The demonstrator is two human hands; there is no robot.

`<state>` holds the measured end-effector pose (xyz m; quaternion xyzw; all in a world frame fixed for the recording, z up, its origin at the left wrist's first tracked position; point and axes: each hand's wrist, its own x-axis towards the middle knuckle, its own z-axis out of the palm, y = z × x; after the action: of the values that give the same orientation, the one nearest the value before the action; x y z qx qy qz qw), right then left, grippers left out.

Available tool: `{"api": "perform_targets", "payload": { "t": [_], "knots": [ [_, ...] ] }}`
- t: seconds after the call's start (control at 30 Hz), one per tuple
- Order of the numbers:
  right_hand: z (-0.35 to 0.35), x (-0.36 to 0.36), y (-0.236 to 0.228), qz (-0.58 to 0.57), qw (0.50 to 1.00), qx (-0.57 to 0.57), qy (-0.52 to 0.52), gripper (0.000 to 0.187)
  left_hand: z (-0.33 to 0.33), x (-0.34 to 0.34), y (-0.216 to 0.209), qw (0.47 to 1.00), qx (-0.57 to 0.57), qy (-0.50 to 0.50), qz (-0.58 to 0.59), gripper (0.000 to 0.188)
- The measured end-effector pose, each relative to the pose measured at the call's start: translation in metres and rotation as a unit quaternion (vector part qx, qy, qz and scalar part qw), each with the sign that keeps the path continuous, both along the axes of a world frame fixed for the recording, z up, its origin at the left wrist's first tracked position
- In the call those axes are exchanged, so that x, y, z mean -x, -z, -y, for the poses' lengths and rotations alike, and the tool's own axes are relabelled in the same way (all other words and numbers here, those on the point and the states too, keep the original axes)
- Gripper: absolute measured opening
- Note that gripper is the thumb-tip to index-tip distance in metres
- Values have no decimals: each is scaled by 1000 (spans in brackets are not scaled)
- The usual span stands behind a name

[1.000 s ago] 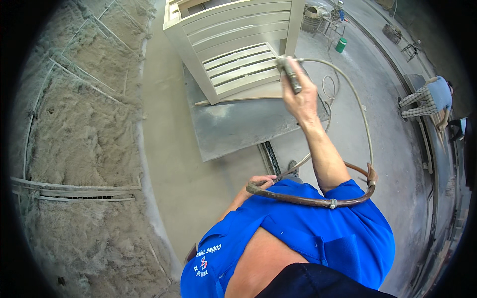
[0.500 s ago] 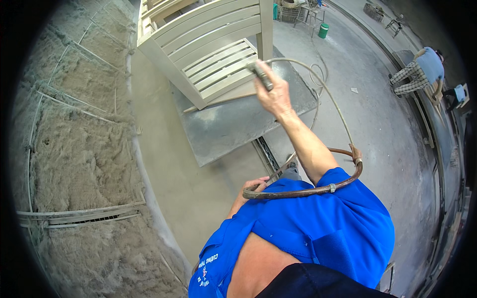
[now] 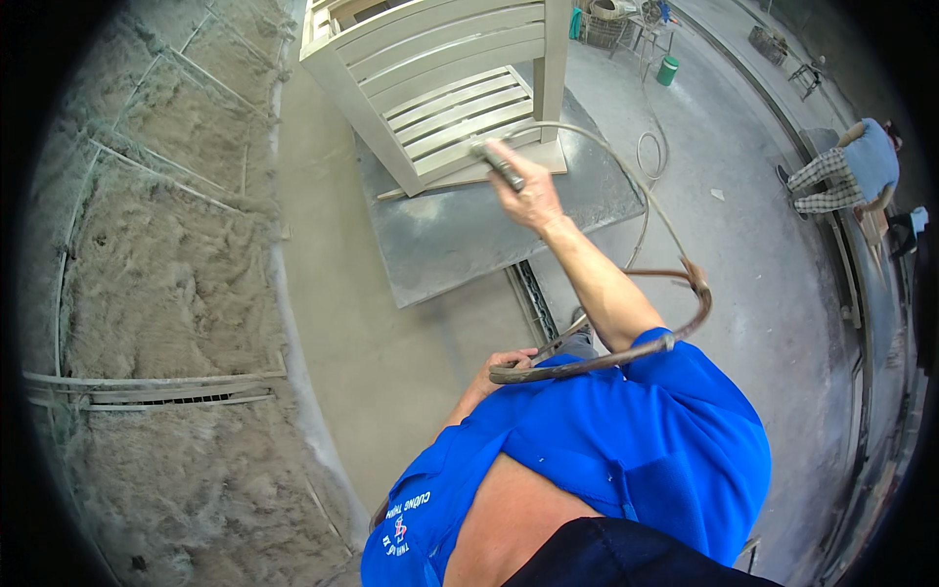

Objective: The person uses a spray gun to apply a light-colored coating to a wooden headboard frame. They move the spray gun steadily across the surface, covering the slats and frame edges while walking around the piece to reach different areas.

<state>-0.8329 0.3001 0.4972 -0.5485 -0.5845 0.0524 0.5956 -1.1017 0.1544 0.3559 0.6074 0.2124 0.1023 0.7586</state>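
Note:
My right hand [image 3: 536, 201] is closed around a spray gun [image 3: 503, 164], its front end blurred. The gun is held out in front of a pale slatted wooden chair [image 3: 450, 61]. A thin hose [image 3: 618, 152] arcs from the gun back toward my right forearm. Low by my waist, my left hand [image 3: 496, 372] grips a thicker brown hose [image 3: 592, 368], which loops across my blue shirt and over my right arm. The chair tilts on a grey platform [image 3: 430, 256], with a thin wooden strip [image 3: 460, 182] under its lower edge.
Fuzzy, dust-coated filter panels [image 3: 176, 284] in a frame line the left side. A rail track [image 3: 533, 298] runs along the floor beneath the platform. Further off are a green canister [image 3: 667, 70], a hose coil [image 3: 652, 155] and a bent-over person [image 3: 866, 166] at right.
My right hand and the spray gun have moved left and nearer relative to the chair. The whole view has shifted, so the chair sits further right and higher in it.

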Motion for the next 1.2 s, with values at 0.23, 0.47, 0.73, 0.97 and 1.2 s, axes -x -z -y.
{"api": "perform_targets", "payload": {
  "t": [0.23,0.47,0.73,0.97,1.2],
  "knots": [
    [-20,11,27,-52,998,41,11,51,13,10,-34,988,113,-43,-94,27],
    [11,-56,25,-57,978,-6,202,52,1,17,34,997,79,-12,9,26],
    [60,-78,-12,-160,941,-100,282,54,-6,20,12,988,153,-25,-4,21],
    [48,-115,-13,-459,844,-205,188,41,-15,21,26,992,69,-16,-107,17],
    [11,-166,120,-568,785,-54,240,24,-15,-6,38,982,10,-68,-173,27]
  ]
}}
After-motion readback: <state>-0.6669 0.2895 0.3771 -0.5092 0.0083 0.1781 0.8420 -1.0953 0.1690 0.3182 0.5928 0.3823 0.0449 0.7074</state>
